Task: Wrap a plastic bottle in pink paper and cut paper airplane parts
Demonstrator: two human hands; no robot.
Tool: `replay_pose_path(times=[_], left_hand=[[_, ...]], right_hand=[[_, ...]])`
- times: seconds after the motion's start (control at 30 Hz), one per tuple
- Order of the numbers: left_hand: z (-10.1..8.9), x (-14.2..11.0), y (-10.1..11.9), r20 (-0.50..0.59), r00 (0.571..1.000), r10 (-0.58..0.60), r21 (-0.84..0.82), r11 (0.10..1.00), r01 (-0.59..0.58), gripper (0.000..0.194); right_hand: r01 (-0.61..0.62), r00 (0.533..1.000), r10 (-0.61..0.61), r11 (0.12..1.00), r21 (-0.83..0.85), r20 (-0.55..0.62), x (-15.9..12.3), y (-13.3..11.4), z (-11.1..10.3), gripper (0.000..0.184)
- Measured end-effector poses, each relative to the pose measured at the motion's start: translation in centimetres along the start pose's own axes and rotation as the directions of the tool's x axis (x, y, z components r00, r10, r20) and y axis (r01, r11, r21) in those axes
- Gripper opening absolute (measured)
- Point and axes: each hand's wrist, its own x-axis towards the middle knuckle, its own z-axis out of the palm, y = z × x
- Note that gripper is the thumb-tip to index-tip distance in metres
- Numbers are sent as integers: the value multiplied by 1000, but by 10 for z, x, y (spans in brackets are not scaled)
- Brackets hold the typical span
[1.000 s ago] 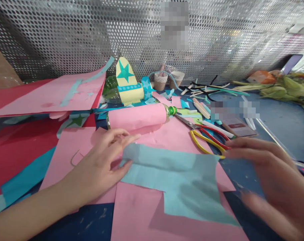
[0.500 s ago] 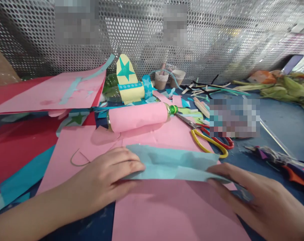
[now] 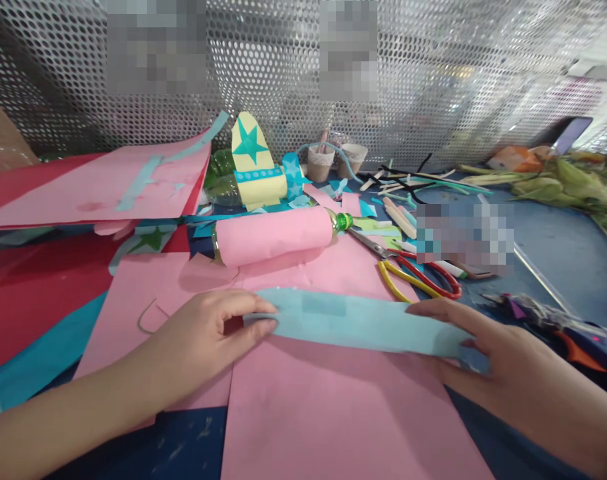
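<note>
A strip of light blue paper stretches between my two hands, above a large pink sheet. My left hand pinches its left end between thumb and fingers. At the other end my right hand grips the strip, fingers over the top edge and thumb underneath. Just beyond lies a green-capped bottle on its side, wrapped in pink paper. Scissors with one red and one yellow handle rest right of the bottle, blades toward its cap.
Stacked pink and red sheets are at the left, with a blue piece nearer me. A yellow paper shape with a star, paper cups and scraps stand behind. On the right are a glue gun and corn husks.
The light blue paper was partly folded with its flap raised; now it lies flatter as a narrow strip. My left thumb has come up onto its front edge.
</note>
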Motion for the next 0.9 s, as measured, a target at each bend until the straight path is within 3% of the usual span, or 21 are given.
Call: replay_pose_path(times=[0.17,0.27,0.43,0.67,0.9], left_hand=[[0,5,3,-73,997,12,126,992,-2,18],[0,8,3,-83,996,26,177,984,-11,20],[1,10,3,-88,996,-19,182,983,35,22],[1,12,7,-47,993,-107,137,984,113,24],[8,5,4,-88,996,15,155,988,-1,22]], right_hand=[[-165,985,172,958,233,-10,16,-1,7,43],[-185,976,201,969,163,-86,18,-10,10,49],[-135,973,142,990,49,-182,11,-21,12,65],[-58,985,50,997,-49,-165,12,-15,16,41],[57,972,-106,972,-227,-211,10,-4,23,29]])
